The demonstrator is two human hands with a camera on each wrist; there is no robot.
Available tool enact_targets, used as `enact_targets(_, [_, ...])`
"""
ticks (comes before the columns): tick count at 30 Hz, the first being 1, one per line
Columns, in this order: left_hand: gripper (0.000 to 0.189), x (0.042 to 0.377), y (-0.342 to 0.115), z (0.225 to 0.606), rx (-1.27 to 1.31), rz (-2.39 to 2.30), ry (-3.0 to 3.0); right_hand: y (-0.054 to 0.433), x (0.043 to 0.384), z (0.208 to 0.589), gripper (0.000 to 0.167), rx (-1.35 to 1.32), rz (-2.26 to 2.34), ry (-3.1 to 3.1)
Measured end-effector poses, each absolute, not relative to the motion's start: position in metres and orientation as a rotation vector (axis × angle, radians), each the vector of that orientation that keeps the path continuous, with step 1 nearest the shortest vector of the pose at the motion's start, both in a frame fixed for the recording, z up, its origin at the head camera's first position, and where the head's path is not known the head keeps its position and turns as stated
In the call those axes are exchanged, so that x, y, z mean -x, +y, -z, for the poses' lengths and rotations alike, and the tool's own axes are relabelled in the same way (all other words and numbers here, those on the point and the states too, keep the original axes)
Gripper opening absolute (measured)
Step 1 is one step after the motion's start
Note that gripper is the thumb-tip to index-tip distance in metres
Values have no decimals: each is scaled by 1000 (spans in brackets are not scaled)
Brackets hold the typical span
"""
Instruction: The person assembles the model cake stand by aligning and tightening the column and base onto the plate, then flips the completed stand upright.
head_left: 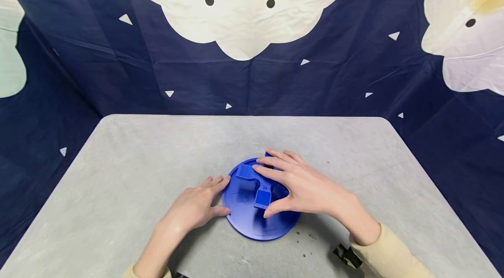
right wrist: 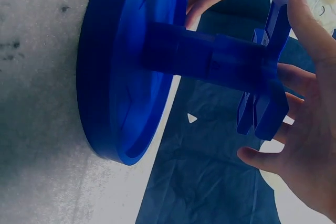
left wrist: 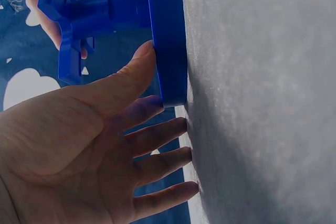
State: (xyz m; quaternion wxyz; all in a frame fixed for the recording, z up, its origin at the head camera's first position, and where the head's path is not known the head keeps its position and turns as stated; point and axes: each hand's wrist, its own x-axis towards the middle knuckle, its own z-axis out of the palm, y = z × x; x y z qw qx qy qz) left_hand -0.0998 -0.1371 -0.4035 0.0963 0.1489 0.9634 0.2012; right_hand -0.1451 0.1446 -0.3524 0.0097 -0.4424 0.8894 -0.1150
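A round blue base [head_left: 252, 225] with a raised rim lies flat on the table. A blue post [right wrist: 194, 53] rises from its middle, topped by a blue cross-shaped piece [head_left: 263, 197] with small markings. My right hand [head_left: 303, 181] arches over that top piece. Its thumb lies at the end of one arm, and the fingers spread round the other side, partly hiding it. My left hand [head_left: 197, 205] rests at the base's left edge. Its thumb and index finger touch the rim [left wrist: 168, 51] while its other fingertips rest on the table.
The grey table [head_left: 157, 151] runs back to a dark blue cloth [head_left: 130, 63] printed with white clouds and triangles. Small dark specks [head_left: 307, 243] lie in front of the base. A black strap piece [head_left: 347, 256] is at the right sleeve [head_left: 390, 251].
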Motion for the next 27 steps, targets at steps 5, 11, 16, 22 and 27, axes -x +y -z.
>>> enact_targets(5, [77, 100, -136, 403, -445, -602, 2853, 146, 143, 353, 98, 1375, 366, 2770])
enact_targets(11, [78, 100, -134, 404, -449, -605, 2850, 157, 140, 356, 95, 1327, 417, 2766])
enact_targets(16, [78, 100, -136, 404, -452, -602, 2852, 174, 141, 360, 89, 1266, 503, 2779])
enact_targets(22, [78, 101, -137, 404, -445, -589, 2849, 188, 141, 365, 89, 1223, 562, 2813])
enact_targets(27, [78, 102, -139, 402, -444, -566, 2828, 194, 142, 369, 91, 1175, 569, 2839])
